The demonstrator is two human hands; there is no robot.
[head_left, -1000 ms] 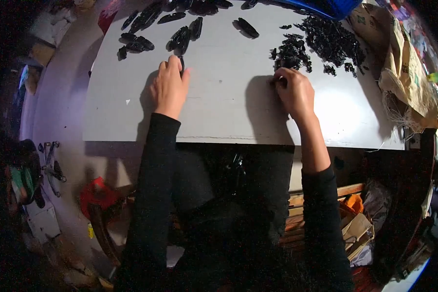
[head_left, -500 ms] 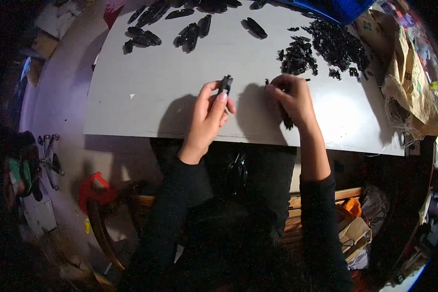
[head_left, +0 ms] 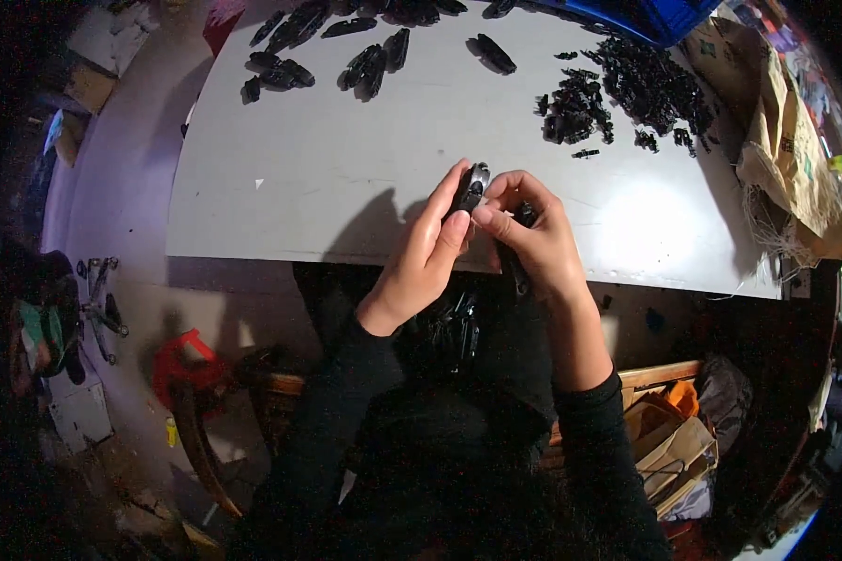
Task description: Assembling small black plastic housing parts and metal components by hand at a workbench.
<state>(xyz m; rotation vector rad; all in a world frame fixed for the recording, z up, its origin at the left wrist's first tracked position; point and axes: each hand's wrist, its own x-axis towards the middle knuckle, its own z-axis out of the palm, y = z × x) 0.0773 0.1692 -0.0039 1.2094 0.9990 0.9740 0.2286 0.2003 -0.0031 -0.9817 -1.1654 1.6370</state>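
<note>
My left hand (head_left: 412, 271) is closed around a glossy black elongated plastic part (head_left: 474, 187), held upright above the front of the white table (head_left: 290, 187). Against the part's right side, my right hand (head_left: 544, 238) brings its thumb and forefinger together. A second long black piece (head_left: 516, 271) is gripped under the right palm, its lower end sticking out towards me. Whatever small piece may be between the right fingertips is hidden.
Small black pieces form a large pile (head_left: 650, 89) and a smaller pile (head_left: 575, 107) at the right. Longer black parts (head_left: 365, 70) lie along the far left. A blue container (head_left: 650, 19) and a woven sack (head_left: 781, 173) edge the table. Shiny black items (head_left: 458, 327) sit on my lap.
My right hand has moved left from beside the small pile to the part in my left hand. My left hand has shifted slightly right and towards me.
</note>
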